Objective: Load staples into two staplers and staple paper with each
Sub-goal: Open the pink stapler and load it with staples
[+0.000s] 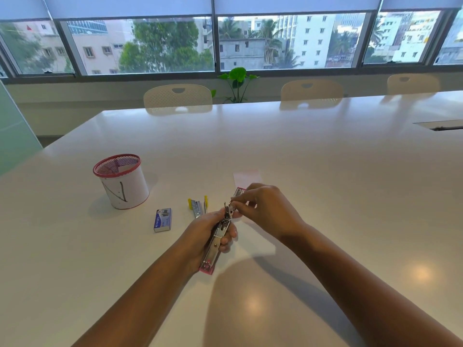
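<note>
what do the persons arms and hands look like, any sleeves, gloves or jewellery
Both forearms are bare as far up as the head view shows, with no sleeve edge in sight. The left hand and the right hand wear no gloves. No watch, bracelet or ring is visible on the wrists or on the fingers that show. Nails are too small to judge.

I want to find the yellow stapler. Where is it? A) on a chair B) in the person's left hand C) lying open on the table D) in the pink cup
C: the yellow stapler lies open on the table, between the blue staple box and the hands.
</note>
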The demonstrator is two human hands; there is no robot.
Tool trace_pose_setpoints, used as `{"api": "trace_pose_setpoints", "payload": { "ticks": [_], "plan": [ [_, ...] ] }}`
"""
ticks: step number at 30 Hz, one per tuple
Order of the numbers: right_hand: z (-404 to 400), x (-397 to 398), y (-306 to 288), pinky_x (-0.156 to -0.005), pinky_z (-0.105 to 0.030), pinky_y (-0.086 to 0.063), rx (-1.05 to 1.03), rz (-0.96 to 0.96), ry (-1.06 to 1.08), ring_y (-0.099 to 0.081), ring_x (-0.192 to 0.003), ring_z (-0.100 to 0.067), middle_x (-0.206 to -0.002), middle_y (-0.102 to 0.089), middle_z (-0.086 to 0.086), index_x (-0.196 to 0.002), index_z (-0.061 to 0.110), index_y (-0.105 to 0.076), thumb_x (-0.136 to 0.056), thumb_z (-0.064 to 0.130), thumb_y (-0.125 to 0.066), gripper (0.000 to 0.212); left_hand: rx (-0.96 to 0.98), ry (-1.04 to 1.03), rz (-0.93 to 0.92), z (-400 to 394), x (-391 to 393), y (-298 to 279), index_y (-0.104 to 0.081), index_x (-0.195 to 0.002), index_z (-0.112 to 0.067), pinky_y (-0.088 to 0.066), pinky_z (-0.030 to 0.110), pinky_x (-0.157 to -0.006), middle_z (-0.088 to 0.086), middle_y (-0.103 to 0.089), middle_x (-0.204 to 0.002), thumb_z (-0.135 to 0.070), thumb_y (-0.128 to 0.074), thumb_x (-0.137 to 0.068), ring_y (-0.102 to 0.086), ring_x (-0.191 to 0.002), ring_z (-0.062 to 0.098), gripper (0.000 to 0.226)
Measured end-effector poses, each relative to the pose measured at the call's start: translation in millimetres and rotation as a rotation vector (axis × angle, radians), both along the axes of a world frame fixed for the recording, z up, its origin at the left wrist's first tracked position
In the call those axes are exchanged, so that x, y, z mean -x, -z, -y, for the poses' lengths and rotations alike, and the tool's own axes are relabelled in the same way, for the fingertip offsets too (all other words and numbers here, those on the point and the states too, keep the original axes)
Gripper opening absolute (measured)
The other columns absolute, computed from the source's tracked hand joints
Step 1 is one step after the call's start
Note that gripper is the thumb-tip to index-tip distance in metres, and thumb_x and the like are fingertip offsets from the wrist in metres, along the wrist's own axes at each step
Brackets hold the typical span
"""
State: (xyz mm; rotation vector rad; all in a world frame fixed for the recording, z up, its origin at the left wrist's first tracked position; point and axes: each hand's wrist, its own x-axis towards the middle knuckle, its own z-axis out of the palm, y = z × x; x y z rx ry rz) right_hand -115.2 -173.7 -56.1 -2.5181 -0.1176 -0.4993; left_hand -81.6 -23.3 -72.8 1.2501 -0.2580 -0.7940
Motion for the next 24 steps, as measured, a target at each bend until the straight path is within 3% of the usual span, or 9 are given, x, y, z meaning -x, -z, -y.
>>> {"api": "trace_pose_setpoints", "payload": {
  "ticks": [4, 7, 11, 13, 16, 20, 24],
  "plan": [
    [3, 0, -4, -0.066, -0.007, -0.039, -0.016, 0.050, 0.002, -0.051, -0.070, 0.005, -0.103, -0.062, 0.006, -0.111, 0.020, -0.067, -0.092, 0.021, -0.052, 0.024, 0.038, -0.012, -0.044, 0, -4, 4, -0.058, -0.104, -0.001, -0.033, 0.020, -0.036, 0.009, -0.055, -0.056, -0.023, -0.033, -0.097, -0.040, -0.038, 0.010, 0.034],
    [6, 1, -6, -0.074, -0.011, -0.045, -0.044, 0.082, -0.018, -0.055, -0.079, -0.002, -0.105, -0.062, 0.004, -0.102, 0.021, -0.070, -0.091, 0.009, -0.048, 0.027, 0.040, -0.011, -0.054, 0, -5, 6, -0.054, -0.114, 0.003, -0.035, 0.020, -0.036, 0.009, -0.055, -0.057, -0.024, -0.033, -0.097, -0.041, -0.038, 0.011, 0.038],
    [6, 3, -7, -0.081, -0.009, -0.042, 0.054, -0.003, -0.149, -0.057, -0.095, -0.006, -0.108, -0.061, 0.002, -0.097, 0.017, -0.071, -0.090, 0.000, -0.044, 0.033, 0.021, -0.011, -0.025, 1, -3, 5, -0.055, -0.108, 0.002, -0.034, 0.020, -0.036, 0.009, -0.055, -0.055, -0.023, -0.034, -0.097, -0.041, -0.038, 0.012, 0.035],
    [5, 3, -6, -0.083, -0.014, -0.046, 0.096, 0.013, -0.156, -0.057, -0.095, -0.007, -0.109, -0.060, 0.001, -0.098, 0.017, -0.071, -0.090, 0.000, -0.043, 0.034, 0.008, -0.010, -0.013, 2, -2, 4, -0.056, -0.107, 0.001, -0.034, 0.020, -0.037, 0.009, -0.056, -0.054, -0.023, -0.034, -0.097, -0.041, -0.037, 0.012, 0.035],
    [8, 2, -4, -0.082, -0.022, -0.050, 0.134, 0.070, -0.099, -0.057, -0.094, -0.006, -0.111, -0.059, 0.001, -0.098, 0.020, -0.070, -0.091, 0.001, -0.042, 0.034, -0.012, 0.002, 0.003, 2, -1, 4, -0.056, -0.108, 0.001, -0.033, 0.020, -0.038, 0.008, -0.056, -0.053, -0.023, -0.033, -0.097, -0.041, -0.037, 0.012, 0.035],
    [16, -2, -1, -0.085, -0.029, -0.049, 0.170, 0.113, 0.037, -0.051, -0.113, -0.018, -0.122, -0.053, -0.003, -0.098, 0.022, -0.068, -0.090, -0.002, -0.045, 0.034, -0.027, 0.035, 0.004, 2, 0, 4, -0.057, -0.110, 0.001, -0.035, 0.021, -0.039, 0.007, -0.056, -0.055, -0.024, -0.034, -0.097, -0.042, -0.037, 0.012, 0.036],
    [18, -4, 2, -0.086, -0.030, -0.049, 0.209, 0.112, 0.064, -0.047, -0.119, -0.020, -0.130, -0.048, -0.003, -0.101, 0.025, -0.065, -0.089, -0.002, -0.047, 0.035, -0.024, 0.051, 0.007, 2, -1, 3, -0.057, -0.109, -0.001, -0.035, 0.021, -0.038, 0.006, -0.055, -0.052, -0.024, -0.032, -0.097, -0.042, -0.036, 0.010, 0.036]
  ]
}}
